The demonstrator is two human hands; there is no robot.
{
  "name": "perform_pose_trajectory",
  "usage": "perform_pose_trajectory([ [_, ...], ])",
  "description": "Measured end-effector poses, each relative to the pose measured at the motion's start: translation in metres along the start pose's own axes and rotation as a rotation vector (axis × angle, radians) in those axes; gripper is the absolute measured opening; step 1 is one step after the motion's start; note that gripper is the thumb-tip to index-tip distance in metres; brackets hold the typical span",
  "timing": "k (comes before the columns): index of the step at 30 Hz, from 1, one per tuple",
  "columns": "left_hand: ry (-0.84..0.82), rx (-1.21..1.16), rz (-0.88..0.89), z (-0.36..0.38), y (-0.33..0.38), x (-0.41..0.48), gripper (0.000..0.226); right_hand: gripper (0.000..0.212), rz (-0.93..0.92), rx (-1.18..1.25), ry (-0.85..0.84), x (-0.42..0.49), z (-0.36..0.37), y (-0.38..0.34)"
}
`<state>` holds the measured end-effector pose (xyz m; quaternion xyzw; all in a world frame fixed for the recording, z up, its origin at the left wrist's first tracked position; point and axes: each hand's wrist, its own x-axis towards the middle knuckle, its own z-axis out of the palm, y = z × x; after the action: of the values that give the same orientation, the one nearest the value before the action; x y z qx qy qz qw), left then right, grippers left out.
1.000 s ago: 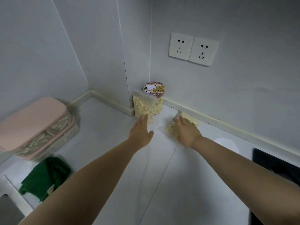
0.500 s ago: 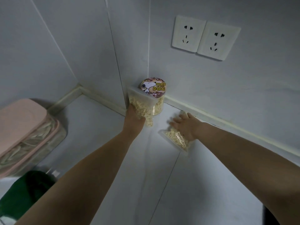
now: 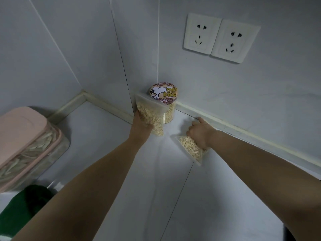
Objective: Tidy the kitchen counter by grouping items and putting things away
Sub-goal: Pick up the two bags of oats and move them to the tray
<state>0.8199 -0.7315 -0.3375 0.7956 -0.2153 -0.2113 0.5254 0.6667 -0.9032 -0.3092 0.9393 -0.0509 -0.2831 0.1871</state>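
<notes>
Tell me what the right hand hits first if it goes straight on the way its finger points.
Probably the pale wall trim: the right hand, holding a bag, points at it with nothing visible between.

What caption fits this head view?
Left hand grips an upright clear flake-filled pouch by the cartoon-lidded jar; right hand grips a second pouch near the back of the white counter.

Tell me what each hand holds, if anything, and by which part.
The left hand grips the upright oat bag by its lower part; the right hand grips the second oat bag by its far end.
</notes>
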Motion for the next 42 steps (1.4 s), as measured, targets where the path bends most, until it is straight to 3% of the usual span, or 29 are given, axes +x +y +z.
perform_pose_trajectory([
  [4, -0.001, 0.018, -0.029, -0.001, 0.001, 0.001, 0.074, 0.016, 0.155, 0.341, 0.171, -0.009, 0.007, 0.01],
  [9, 0.005, -0.041, -0.087, -0.002, 0.004, 0.005, 0.07, 0.02, 0.485, 1.179, 0.516, -0.02, 0.002, 0.008],
  [14, 0.01, -0.075, -0.109, -0.002, 0.006, 0.004, 0.067, 0.027, 0.663, 1.727, 0.726, -0.016, -0.012, -0.016],
  [20, -0.017, -0.041, -0.085, -0.011, 0.004, 0.008, 0.062, 0.029, 0.772, 1.874, 0.665, 0.004, -0.009, -0.039],
  [24, -0.093, 0.12, -0.096, -0.018, -0.003, 0.006, 0.042, 0.025, 0.649, 1.991, 0.667, 0.002, -0.007, -0.042],
  [26, -0.07, 0.18, -0.076, -0.018, -0.005, 0.005, 0.043, 0.038, 0.498, 1.991, 0.608, 0.001, -0.001, -0.04],
  [28, -0.046, 0.174, -0.084, -0.018, -0.006, 0.004, 0.06, 0.048, 0.412, 1.939, 0.509, 0.0, 0.007, -0.036],
  [35, -0.131, 0.159, -0.116, -0.013, -0.005, -0.006, 0.048, 0.052, 0.508, 1.925, 0.288, 0.003, 0.019, -0.024],
  [39, -0.101, 0.119, -0.172, -0.011, -0.001, -0.015, 0.037, 0.101, 0.555, 2.134, 0.225, 0.007, 0.034, -0.025],
  [40, -0.098, 0.094, -0.189, -0.01, -0.003, -0.016, 0.034, 0.105, 0.556, 2.199, 0.222, 0.006, 0.037, -0.027],
  [42, -0.103, 0.023, -0.225, -0.012, -0.003, -0.021, 0.032, 0.072, 0.549, 2.303, 0.208, -0.004, 0.032, -0.033],
])
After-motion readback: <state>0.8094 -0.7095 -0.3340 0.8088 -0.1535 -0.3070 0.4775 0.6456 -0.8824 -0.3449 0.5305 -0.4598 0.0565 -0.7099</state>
